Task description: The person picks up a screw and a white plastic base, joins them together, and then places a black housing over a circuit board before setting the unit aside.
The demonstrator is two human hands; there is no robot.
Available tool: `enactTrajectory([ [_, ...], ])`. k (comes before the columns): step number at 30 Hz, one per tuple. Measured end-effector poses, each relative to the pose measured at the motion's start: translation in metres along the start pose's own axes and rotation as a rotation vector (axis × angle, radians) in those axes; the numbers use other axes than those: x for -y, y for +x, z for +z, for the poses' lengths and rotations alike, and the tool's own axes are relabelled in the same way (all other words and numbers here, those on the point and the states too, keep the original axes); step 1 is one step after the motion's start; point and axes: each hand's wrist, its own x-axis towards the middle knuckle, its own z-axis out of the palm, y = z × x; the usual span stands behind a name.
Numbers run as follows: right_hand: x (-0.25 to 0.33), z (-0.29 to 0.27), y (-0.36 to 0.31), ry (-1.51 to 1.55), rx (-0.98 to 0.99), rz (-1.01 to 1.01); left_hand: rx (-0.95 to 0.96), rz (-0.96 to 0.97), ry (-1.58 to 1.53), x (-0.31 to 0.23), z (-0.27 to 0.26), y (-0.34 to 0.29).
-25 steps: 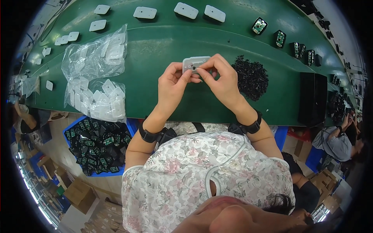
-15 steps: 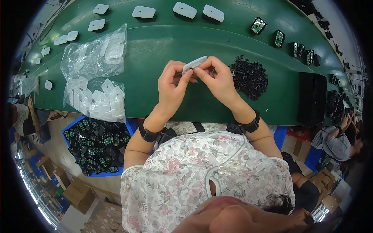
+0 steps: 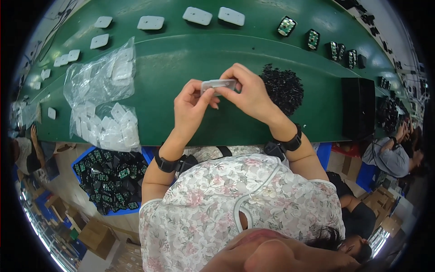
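Observation:
Over the table, in front of my body, a white plastic cover (image 3: 219, 84) is held between both hands, its recessed side partly showing. My left hand (image 3: 192, 105) pinches its left end between thumb and fingers. My right hand (image 3: 248, 93) grips the other end, thumb along the near edge; whether a small part sits under that thumb cannot be made out. Right beside my right hand lies a heap of small black parts (image 3: 284, 89). Left of my left hand, a clear plastic bag (image 3: 113, 131) holds several more white covers.
A second clear bag (image 3: 95, 79) lies behind the first. Along the far side of the green table (image 3: 167, 50) stand white-topped units (image 3: 197, 16) and black housings with circuit boards (image 3: 287, 26). A black box (image 3: 358, 109) is at right. Below left, a blue bin (image 3: 76, 168) holds housings.
The cover has turned from slanted and nearly edge-on to more level, showing its recessed side. My right hand has rolled over it. The whole view has shifted slightly.

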Motion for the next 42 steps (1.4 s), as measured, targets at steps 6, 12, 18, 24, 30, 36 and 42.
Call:
enactTrajectory([
  [6,-0.017,-0.002,0.005,0.365,0.118,0.221,-0.003,-0.059,-0.069,-0.008,0.005,0.002],
  [12,-0.040,-0.080,0.059,-0.565,-0.263,-0.337,-0.197,-0.076,0.371,0.000,-0.055,0.032],
  [18,-0.110,-0.155,0.081,-0.784,0.091,-0.152,-0.257,0.279,1.106,0.000,-0.075,0.044],
  [24,-0.122,-0.136,0.095,-0.649,-0.234,-0.070,-0.380,0.316,1.236,-0.003,-0.057,0.023],
  [30,-0.015,-0.048,0.050,-0.506,0.203,-0.345,-0.379,0.376,1.393,0.004,-0.049,0.003],
  [36,-0.034,-0.026,0.048,-0.545,0.042,-0.269,-0.379,0.506,1.393,0.009,-0.050,0.010],
  [42,-0.035,-0.022,0.029,-0.483,0.109,-0.216,-0.316,0.475,1.457,0.013,-0.041,0.013],
])
